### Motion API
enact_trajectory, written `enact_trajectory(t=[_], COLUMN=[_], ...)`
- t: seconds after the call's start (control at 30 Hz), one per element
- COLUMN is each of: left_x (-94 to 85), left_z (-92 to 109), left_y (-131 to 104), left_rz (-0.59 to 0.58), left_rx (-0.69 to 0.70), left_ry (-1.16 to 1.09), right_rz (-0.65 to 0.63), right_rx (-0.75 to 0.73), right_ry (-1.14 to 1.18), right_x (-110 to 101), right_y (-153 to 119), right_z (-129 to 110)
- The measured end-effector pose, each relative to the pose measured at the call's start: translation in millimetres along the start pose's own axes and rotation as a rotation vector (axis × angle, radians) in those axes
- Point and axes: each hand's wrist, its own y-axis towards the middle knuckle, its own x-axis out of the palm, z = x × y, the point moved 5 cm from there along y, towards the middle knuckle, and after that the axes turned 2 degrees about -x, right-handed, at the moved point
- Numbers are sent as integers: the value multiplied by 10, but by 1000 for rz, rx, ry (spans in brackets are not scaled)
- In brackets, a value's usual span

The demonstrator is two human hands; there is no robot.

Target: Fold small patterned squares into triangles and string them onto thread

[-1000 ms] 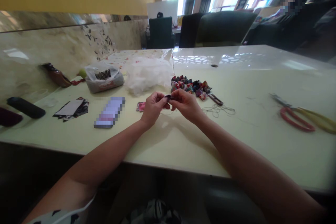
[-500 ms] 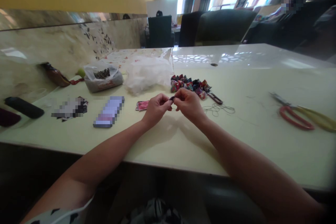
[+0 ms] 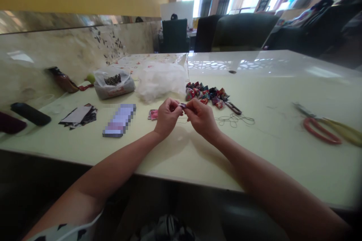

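Between my fingertips is a small dark patterned piece of fabric (image 3: pixel 182 105). My left hand (image 3: pixel 169 116) pinches its left side, and my right hand (image 3: pixel 201 117) pinches it from the right. A thin dark thread (image 3: pixel 236 120) lies in loose loops on the table to the right of my right hand. Just behind the hands sits a pile of small stuffed fabric pieces (image 3: pixel 207 94) in mixed prints. Thread snips (image 3: pixel 234 108) lie against that pile. Some pink printed fabric (image 3: pixel 153 114) rests left of my left hand. Any needle is too small to make out.
A phone (image 3: pixel 120 119), cut fabric pieces (image 3: pixel 79 116) and a dark thread spool (image 3: pixel 31 114) lie to the left. Behind are a plastic bag (image 3: pixel 113 86) of dark bits and white stuffing (image 3: pixel 161 81). Red-handled scissors (image 3: pixel 321 130) lie right. A person (image 3: pixel 174 17) sits far back.
The fabric has turned between my fingers, so more of its light and dark print shows. Both hands stay close together, and the view has shifted slightly.
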Motion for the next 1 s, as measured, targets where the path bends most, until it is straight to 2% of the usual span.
enact_trajectory(t=[0.2,0.53,0.7,0.9,1.0], left_x=[76,24,23,-23,-21], left_z=[-29,-51,-25,-1,-10], left_y=[23,12,31,4,23], left_rz=[-115,-5,-9,48,22], left_rx=[-32,9,44,64,58], left_ry=[-58,35,-6,121,84], right_rz=[42,-41,-78,-91,-77], right_rx=[105,-19,-58,-138,-192], right_ry=[173,-3,-53,-110,-134], right_x=[-39,2,-5,26,28], right_y=[44,19,40,12,12], right_z=[136,17,8,-62,-81])
